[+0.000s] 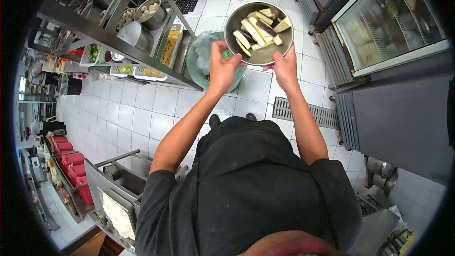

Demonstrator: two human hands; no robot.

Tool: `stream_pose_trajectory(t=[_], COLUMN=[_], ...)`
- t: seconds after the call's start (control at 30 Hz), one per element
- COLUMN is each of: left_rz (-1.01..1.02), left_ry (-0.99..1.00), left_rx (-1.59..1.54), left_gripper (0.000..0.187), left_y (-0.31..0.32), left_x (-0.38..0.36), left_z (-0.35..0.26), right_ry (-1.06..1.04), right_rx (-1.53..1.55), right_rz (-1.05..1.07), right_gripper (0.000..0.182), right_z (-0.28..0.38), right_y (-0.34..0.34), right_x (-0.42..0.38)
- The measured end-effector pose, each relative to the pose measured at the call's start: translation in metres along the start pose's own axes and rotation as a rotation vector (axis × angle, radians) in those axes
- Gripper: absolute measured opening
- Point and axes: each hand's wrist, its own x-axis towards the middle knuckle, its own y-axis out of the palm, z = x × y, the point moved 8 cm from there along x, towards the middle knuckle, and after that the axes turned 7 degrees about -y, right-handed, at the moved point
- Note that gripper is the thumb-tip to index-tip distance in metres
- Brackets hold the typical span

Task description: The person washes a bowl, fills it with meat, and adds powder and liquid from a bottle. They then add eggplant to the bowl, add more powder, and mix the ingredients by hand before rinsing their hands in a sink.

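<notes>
A round metal bowl (263,58) is held out in front of me, tilted so that its inside faces me. Cut eggplant sticks (256,31), pale with some dark purple skin, lie in it. My left hand (223,68) grips the rim at the lower left, thumb on the near side. At the lower right, my right hand (285,68) grips the rim with its fingers underneath. Behind the bowl and my left hand stands a bin with a greenish plastic liner (194,59), partly hidden.
A metal shelf rack (166,68) at left carries pots and baskets of food. A glass-door fridge (379,23) stands at right. A floor drain grate (308,113) crosses the white tiles. Red containers (73,166) are at far left, and a steel counter (125,175) is at lower left.
</notes>
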Motion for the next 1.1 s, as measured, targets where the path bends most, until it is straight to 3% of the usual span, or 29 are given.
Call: stream_pose_trajectory(t=[0.07, 0.1, 0.2, 0.23, 0.27, 0.33, 0.43, 0.5, 0.53, 0.6, 0.67, 0.73, 0.83, 0.97, 1.07, 1.1], left_rz=[0.007, -0.014, -0.004, -0.001, 0.002, 0.006, 0.065, 0.085, 0.066, 0.015, 0.004, 0.024, 0.012, 0.042, -0.010, -0.026], left_ry=[0.079, 0.024, -0.473, -0.506, -0.470, -0.407, -0.079, 0.055, -0.029, -0.208, -0.475, -0.511, -0.381, -0.041, -0.161, -0.406], left_rx=[-0.006, -0.023, -0.036, -0.019, -0.006, 0.029, -0.060, -0.088, -0.030, 0.085, -0.012, -0.051, -0.028, -0.088, 0.023, -0.057], left_gripper=[0.035, 0.035, 0.036, 0.036, 0.036, 0.035, 0.036, 0.036, 0.036, 0.036, 0.036, 0.036, 0.036, 0.039, 0.038, 0.035], left_y=[0.006, 0.003, -0.002, 0.000, 0.003, 0.008, 0.016, 0.017, 0.014, 0.000, -0.007, -0.010, -0.002, 0.003, -0.009, -0.018], left_x=[0.002, 0.008, 0.019, 0.018, 0.021, 0.017, 0.017, 0.015, 0.016, 0.028, 0.027, 0.029, 0.026, 0.025, 0.032, 0.039], left_z=[0.002, 0.024, 0.091, 0.089, 0.081, 0.063, 0.019, 0.008, 0.021, 0.054, 0.070, 0.072, 0.026, -0.009, 0.026, 0.057], right_ry=[-0.102, -0.007, 0.395, 0.458, 0.487, 0.334, -0.013, -0.010, 0.004, 0.276, 0.517, 0.470, 0.273, -0.033, 0.194, 0.332], right_rx=[-0.015, 0.010, -0.119, -0.122, -0.093, -0.086, -0.031, 0.017, 0.044, 0.001, -0.030, -0.060, -0.102, -0.014, -0.046, -0.060], right_rz=[-0.018, 0.042, 0.035, -0.028, 0.021, -0.022, -0.050, -0.054, -0.053, -0.036, 0.053, 0.044, -0.029, -0.009, -0.004, 0.023], right_gripper=[0.038, 0.046, 0.045, 0.043, 0.042, 0.039, 0.037, 0.035, 0.035, 0.033, 0.032, 0.033, 0.040, 0.043, 0.044, 0.041], right_z=[-0.007, -0.026, -0.059, -0.065, -0.068, -0.045, -0.003, -0.020, -0.030, -0.062, -0.079, -0.069, -0.031, 0.004, -0.048, -0.067], right_y=[-0.008, -0.014, -0.029, -0.036, -0.033, -0.031, -0.020, -0.023, -0.023, -0.026, -0.022, -0.017, -0.008, 0.005, -0.001, 0.000], right_x=[0.007, 0.008, -0.003, -0.006, -0.004, -0.002, 0.005, 0.011, 0.013, 0.012, 0.003, 0.005, 0.014, 0.025, 0.029, 0.026])
